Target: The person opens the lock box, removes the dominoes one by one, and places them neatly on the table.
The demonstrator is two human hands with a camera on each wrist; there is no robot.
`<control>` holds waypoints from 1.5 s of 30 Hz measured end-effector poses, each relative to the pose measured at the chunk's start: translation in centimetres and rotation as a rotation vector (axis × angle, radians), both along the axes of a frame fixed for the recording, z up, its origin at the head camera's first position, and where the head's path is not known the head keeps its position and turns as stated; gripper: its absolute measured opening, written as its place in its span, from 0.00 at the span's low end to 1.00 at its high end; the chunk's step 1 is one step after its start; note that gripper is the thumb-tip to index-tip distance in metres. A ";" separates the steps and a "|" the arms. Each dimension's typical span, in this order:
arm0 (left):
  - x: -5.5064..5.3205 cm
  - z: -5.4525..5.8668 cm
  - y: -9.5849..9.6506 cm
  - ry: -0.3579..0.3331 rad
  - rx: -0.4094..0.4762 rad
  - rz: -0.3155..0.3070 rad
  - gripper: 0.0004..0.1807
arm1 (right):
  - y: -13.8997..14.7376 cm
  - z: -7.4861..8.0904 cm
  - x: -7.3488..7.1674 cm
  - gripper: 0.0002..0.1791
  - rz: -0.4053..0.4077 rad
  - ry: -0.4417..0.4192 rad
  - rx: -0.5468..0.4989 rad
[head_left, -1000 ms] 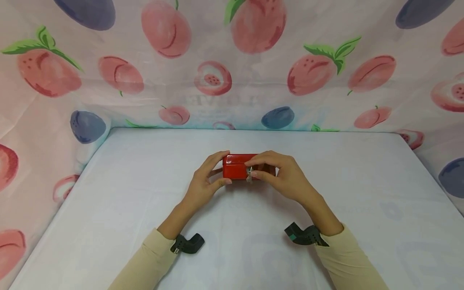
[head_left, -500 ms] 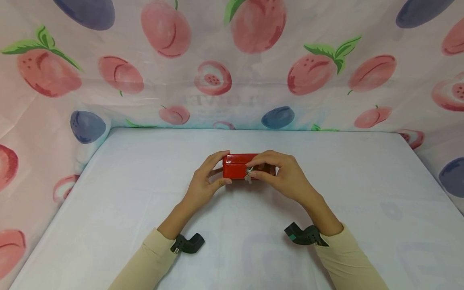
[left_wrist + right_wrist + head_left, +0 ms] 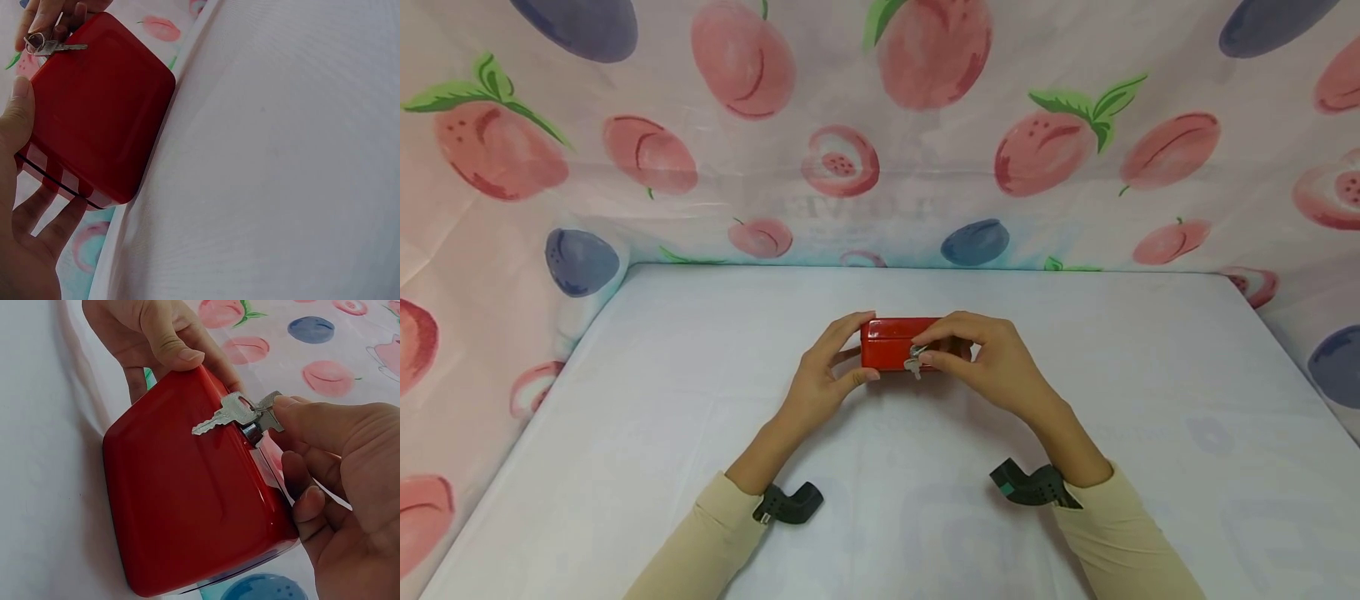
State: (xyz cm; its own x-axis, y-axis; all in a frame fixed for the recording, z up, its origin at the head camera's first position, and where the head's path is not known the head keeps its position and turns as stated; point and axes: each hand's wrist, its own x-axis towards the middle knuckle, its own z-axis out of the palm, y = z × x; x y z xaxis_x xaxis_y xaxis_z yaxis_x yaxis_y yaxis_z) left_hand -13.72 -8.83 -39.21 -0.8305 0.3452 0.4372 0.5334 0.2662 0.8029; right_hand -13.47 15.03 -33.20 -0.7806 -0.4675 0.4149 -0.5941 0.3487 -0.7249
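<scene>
A small red lockbox (image 3: 886, 354), its lid down, is held over the white table between both hands. Its smooth underside shows in both wrist views. My left hand (image 3: 822, 375) grips the box's left end, thumb at the lower front edge and fingers along the side and top. On the front face, my right hand (image 3: 988, 358) pinches the head of a key (image 3: 271, 412) at the round metal lock (image 3: 252, 433). A second silver key (image 3: 225, 414) dangles from the same ring across the box's edge. The pinched key's blade is hidden in the lock.
White cloth covers the table (image 3: 880, 500). Behind it and at both sides rises a fruit-printed curtain (image 3: 925, 150). Dark wrist-camera mounts (image 3: 790, 504) are strapped at both sleeves.
The right fingers have turned the key slightly at the lock, and the hanging key has swung left. The left hand and the box have stayed in place.
</scene>
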 end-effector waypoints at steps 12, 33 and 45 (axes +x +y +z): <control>0.0 -0.1 0.0 0.006 0.003 0.000 0.41 | -0.1 0.0 0.0 0.08 -0.014 -0.005 -0.002; 1.6 3.1 0.4 -0.008 0.013 -0.018 0.36 | -0.2 0.0 0.1 0.08 -0.025 0.037 -0.002; 1.4 2.6 0.3 -0.001 0.016 -0.015 0.37 | -0.4 -0.1 0.1 0.07 -0.046 0.047 0.004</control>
